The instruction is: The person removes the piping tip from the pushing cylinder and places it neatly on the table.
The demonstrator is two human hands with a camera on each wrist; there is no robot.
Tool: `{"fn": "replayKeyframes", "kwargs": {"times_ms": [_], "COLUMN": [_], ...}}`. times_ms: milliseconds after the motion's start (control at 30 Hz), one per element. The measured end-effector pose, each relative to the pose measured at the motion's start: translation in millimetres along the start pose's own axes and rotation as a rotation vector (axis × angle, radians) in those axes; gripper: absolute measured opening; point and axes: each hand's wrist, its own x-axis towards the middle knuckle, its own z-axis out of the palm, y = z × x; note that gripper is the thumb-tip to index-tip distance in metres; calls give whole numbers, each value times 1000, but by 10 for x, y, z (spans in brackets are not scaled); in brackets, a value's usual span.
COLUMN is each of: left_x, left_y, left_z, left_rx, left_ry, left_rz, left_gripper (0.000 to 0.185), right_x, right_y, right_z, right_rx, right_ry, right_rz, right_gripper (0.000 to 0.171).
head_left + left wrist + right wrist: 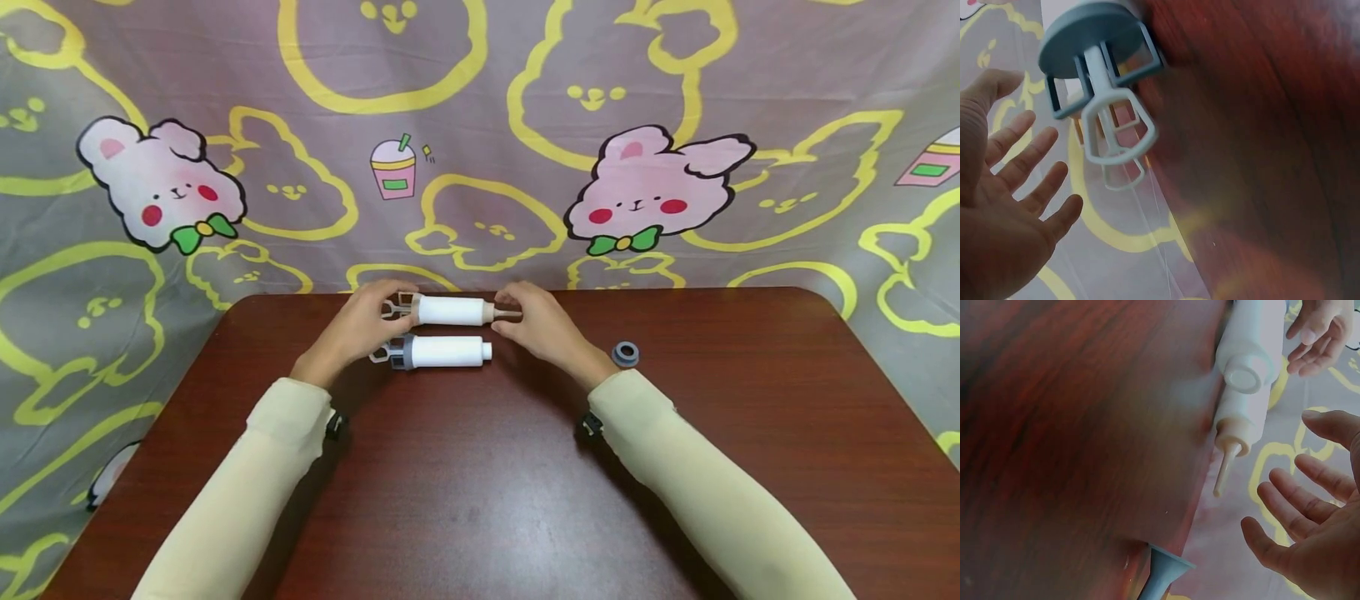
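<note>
Left hand (358, 327) open, fingers relaxed, beside the handle end of the far syringe (450, 311) at upper centre of the head view; contact cannot be told. Right hand (540, 327) likewise open, beside its beige nozzle. Near syringe (438, 352), white barrel, grey cap, lies parallel just below. Small grey nozzle (625, 354) stands at right.

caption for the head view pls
Open hands flank two white syringes on a wooden table.

No readable text, label or number shows anywhere, though both wrist views are blurred.
</note>
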Motion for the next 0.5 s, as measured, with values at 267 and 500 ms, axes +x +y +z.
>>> {"fn": "replayKeyframes", "kwargs": {"times_ms": [267, 500], "left_x": [142, 235], "left_y": [-89, -130], "left_z": [-11, -24], "left_rx": [5, -26], "left_ry": [-54, -90], "left_rz": [52, 64], "left_gripper": [53, 56], "right_x": [97, 190], "right_y": [40, 96], "right_z": [15, 78], "right_rx": [9, 21], "right_ry": [-36, -70], "right_rz": [44, 80], "right_gripper": [41, 43]}}
